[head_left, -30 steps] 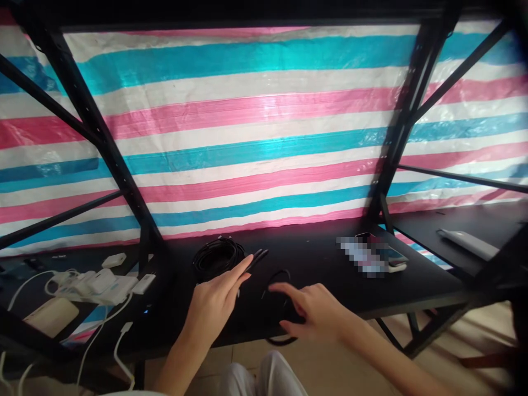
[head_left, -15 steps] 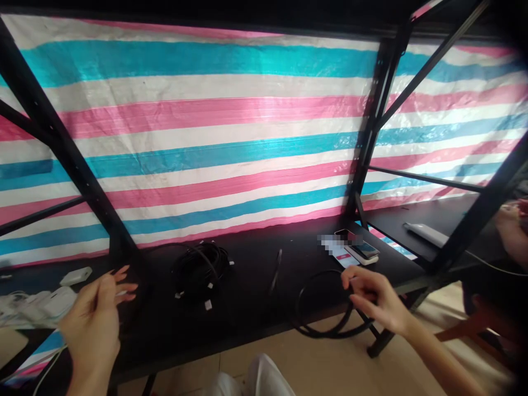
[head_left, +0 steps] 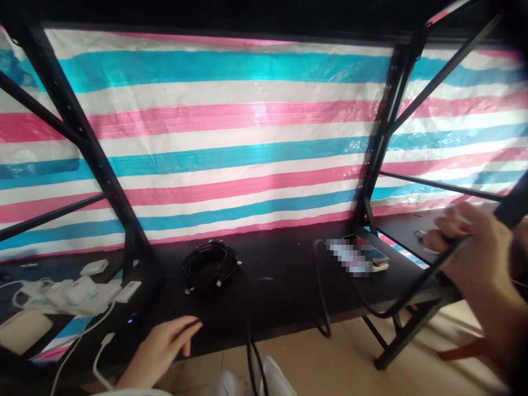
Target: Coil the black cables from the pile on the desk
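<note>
My right hand (head_left: 478,247) is raised at the right, its fingers closed around a black cable (head_left: 381,314). From that hand the cable sags in loose loops over the front edge of the black table (head_left: 280,308), and more of it hangs near my knees. Low at the left, my left hand (head_left: 165,344) is over the table's front edge, fingers partly stretched and nothing visible in them. Beyond it lies a coiled bundle of black cables (head_left: 211,264) with several small white tags or ends.
White chargers and a power strip (head_left: 78,294) with white cords crowd the left end. Phones (head_left: 377,257) lie at the right beside a pixelated patch. Black shelf posts (head_left: 377,148) flank the table, with a striped plastic sheet (head_left: 247,126) behind.
My right hand has moved up and right with the black cable, drawing its loops out. My left hand has moved right and down towards the table's front edge. The view has shifted slightly.
</note>
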`<move>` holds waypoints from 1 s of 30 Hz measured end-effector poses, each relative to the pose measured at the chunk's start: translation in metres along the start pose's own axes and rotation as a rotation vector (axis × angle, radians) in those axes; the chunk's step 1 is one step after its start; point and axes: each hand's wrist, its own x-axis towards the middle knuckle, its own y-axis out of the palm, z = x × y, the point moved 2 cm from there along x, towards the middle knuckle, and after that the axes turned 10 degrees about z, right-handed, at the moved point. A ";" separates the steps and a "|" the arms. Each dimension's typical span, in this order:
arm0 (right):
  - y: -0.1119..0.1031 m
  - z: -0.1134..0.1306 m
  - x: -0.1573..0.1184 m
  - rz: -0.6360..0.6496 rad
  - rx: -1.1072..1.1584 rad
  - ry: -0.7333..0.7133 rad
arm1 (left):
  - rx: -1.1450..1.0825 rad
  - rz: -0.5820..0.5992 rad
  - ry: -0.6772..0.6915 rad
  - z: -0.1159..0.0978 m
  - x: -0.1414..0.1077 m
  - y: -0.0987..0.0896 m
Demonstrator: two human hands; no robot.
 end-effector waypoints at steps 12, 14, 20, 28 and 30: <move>0.185 0.086 -0.026 0.448 0.056 -0.280 | -0.462 0.427 0.173 -0.054 -0.006 0.074; 0.189 0.095 -0.026 0.415 0.003 -0.359 | -0.813 0.542 0.176 -0.061 -0.005 0.080; 0.146 0.076 0.008 0.292 -0.151 -0.416 | -1.454 0.384 -0.018 -0.050 0.000 0.043; 0.111 0.004 0.000 1.104 -0.596 -0.112 | -1.000 0.161 0.099 -0.079 -0.008 0.004; 0.117 -0.009 -0.016 1.215 -0.689 -0.097 | -0.884 0.099 0.181 -0.095 -0.009 0.007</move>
